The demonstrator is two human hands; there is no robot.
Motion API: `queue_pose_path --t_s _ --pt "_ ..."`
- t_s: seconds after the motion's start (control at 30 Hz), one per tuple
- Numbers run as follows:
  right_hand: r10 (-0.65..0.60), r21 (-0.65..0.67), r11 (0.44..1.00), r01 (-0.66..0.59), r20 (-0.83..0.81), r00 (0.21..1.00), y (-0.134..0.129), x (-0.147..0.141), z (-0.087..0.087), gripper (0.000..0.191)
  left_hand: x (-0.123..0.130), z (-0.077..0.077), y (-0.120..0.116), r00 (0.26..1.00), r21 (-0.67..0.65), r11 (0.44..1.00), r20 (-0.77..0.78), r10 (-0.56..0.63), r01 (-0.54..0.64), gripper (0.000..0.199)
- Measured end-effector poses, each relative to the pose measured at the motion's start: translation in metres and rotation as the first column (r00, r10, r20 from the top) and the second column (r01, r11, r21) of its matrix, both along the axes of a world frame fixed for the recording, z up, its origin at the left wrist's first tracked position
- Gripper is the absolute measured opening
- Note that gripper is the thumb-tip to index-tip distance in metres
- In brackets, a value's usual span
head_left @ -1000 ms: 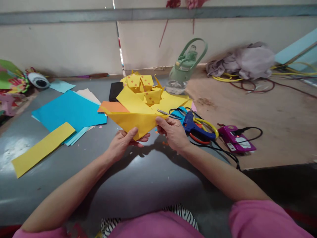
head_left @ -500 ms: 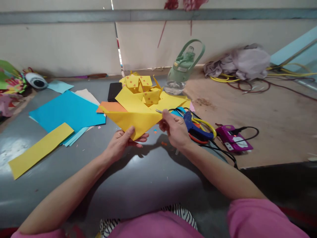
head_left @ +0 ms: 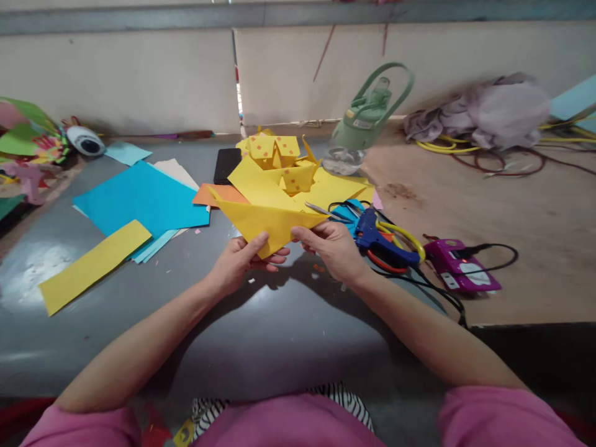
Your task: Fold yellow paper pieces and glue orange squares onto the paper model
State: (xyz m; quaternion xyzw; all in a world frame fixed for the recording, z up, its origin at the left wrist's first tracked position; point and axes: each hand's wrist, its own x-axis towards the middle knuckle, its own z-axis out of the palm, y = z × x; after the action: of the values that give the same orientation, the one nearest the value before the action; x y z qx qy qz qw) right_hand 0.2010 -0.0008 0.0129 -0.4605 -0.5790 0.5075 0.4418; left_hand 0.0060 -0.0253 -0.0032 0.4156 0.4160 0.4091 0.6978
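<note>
Between my two hands is a folded triangle of yellow paper [head_left: 267, 217], its long edge up and its point down. My left hand [head_left: 244, 257] pinches it near the lower point, thumb on the front face. On the other slanted side, my right hand [head_left: 328, 245] grips the paper with the thumb in front and fingers behind. Just beyond lie several yellow paper pieces [head_left: 256, 183], some folded shapes with orange dots [head_left: 298, 178]. Metal scissors [head_left: 326, 211] lie behind the triangle's right corner. A blue glue gun [head_left: 379, 239] rests right of my right hand.
Blue paper sheets [head_left: 144, 198], a yellow strip [head_left: 95, 267] and orange paper [head_left: 218, 194] lie on the left. A black phone [head_left: 228, 166] and a green bottle [head_left: 363, 118] stand farther back. A purple power socket [head_left: 460, 267] with cords sits at right.
My right hand has slid from the triangle's right corner down toward its middle. My left hand keeps its pinch. The whole view has shifted, moving things slightly right.
</note>
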Motion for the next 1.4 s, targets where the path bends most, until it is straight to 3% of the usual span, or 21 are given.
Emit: queue_pose_path --t_s 0.27,0.4,0.6,0.8,1.13,1.4 --pt "-0.039 0.048 0.998 0.036 0.069 0.997 -0.009 -0.005 0.001 0.043 0.001 0.001 0.002 0.996 0.028 0.998 -0.067 0.058 -0.057 0.043" --pt "-0.055 0.011 0.998 0.054 0.063 0.997 -0.009 -0.005 -0.004 0.045 0.003 0.001 0.002 0.994 0.036 0.995 -0.052 0.094 -0.092 0.037" --pt "-0.001 -0.031 1.0 0.002 0.046 0.999 -0.007 -0.005 -0.005 0.038 0.005 0.0 0.001 0.996 0.024 0.996 -0.028 0.086 -0.086 0.042" --pt "-0.101 0.003 0.995 0.101 -0.034 0.994 -0.001 -0.002 -0.004 0.036 0.003 0.008 0.003 0.999 -0.086 0.996 -0.026 0.021 -0.023 0.052" --pt "-0.126 -0.03 0.992 0.123 -0.134 0.983 0.005 0.0 -0.007 0.032 0.004 0.005 0.003 0.999 -0.044 0.999 0.035 0.03 -0.029 0.038" --pt "-0.103 -0.046 0.994 0.1 -0.077 0.992 0.004 -0.002 -0.004 0.033 0.001 0.008 0.004 0.999 -0.049 0.998 0.017 0.051 -0.05 0.046"
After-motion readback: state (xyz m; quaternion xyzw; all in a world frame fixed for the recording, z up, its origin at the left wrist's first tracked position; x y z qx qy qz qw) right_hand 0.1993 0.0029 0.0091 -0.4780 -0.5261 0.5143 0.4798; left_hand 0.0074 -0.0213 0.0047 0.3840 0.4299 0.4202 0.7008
